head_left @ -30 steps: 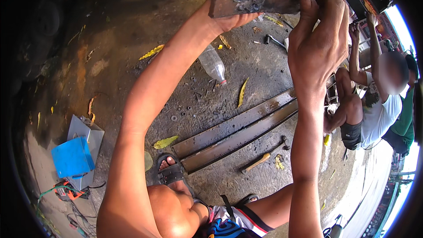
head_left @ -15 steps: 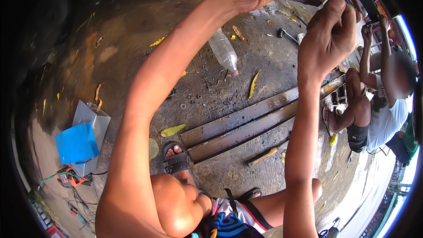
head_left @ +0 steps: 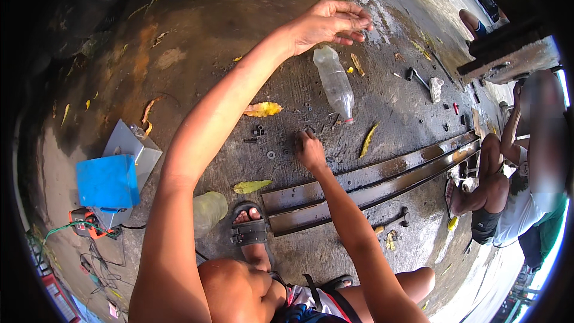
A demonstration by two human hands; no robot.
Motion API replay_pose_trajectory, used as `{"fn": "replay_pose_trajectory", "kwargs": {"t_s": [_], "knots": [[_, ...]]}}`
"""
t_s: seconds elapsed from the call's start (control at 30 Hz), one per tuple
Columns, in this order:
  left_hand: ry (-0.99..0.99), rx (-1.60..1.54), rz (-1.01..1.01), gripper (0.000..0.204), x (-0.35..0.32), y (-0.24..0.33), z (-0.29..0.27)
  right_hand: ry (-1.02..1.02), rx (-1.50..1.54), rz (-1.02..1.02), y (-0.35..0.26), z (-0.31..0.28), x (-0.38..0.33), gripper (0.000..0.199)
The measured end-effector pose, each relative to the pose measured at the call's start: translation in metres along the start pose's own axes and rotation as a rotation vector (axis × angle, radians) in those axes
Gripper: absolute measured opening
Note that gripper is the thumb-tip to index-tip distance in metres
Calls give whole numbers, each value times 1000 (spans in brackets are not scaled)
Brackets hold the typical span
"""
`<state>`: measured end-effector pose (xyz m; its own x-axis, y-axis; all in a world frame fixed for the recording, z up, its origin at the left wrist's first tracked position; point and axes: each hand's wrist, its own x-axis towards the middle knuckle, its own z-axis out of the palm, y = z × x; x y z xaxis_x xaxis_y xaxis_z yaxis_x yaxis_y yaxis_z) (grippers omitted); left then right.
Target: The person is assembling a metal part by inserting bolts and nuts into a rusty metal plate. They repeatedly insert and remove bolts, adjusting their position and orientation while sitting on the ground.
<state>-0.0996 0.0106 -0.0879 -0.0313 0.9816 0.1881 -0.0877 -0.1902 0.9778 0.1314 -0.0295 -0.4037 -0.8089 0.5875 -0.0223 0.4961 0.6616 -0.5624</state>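
Low over the wet concrete, my right hand [head_left: 311, 151] reaches down among scattered nuts and bolts, its fingertips pinched together. Whatever lies between those fingers is too small and hidden to make out. Beside it are a washer [head_left: 271, 155] and a cluster of dark bolts [head_left: 258, 132]. My left hand [head_left: 332, 24] hangs in the air farther off, fingers loosely bent and apart, with nothing visible in it. Just under it a clear plastic bottle [head_left: 335, 84] lies on its side. At the upper right a rusty metal plate [head_left: 514, 63] stands apart from both hands.
Two long steel bars [head_left: 371, 185] lie right of my foot, with a hammer [head_left: 396, 221] nearer me. A ratchet wrench [head_left: 418, 78] rests farther off. At left are a blue-and-grey box [head_left: 107, 179] and cables. Another person [head_left: 508, 203] squats at right. A second bottle [head_left: 209, 212] lies near my foot.
My right hand has left the rusty metal plate and dropped to the small parts on the ground. My left hand has come away from the plate too. The view has shifted, putting the plate farther right.
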Motion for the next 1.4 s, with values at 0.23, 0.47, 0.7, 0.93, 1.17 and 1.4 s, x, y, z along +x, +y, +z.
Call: {"fn": "replay_pose_trajectory", "kwargs": {"t_s": [0.23,0.47,0.7,0.93,1.17,1.4], "knots": [[221,-135,-124,34,-8,-33,-41,185,-90,74,25,-28,107,15],[257,-98,-245,26,-16,-66,-57,-24,-425,48,28,-30,130,15],[342,89,-343,18,-39,-160,-45,524,637,201,-35,-77,134,22],[249,96,-33,23,2,-153,-25,619,478,-7,-88,-229,92,21],[220,-158,-118,18,9,-56,79,563,993,-36,-51,-279,57,24],[246,-50,26,18,26,-55,103,685,730,-71,-64,-310,33,23]]}}
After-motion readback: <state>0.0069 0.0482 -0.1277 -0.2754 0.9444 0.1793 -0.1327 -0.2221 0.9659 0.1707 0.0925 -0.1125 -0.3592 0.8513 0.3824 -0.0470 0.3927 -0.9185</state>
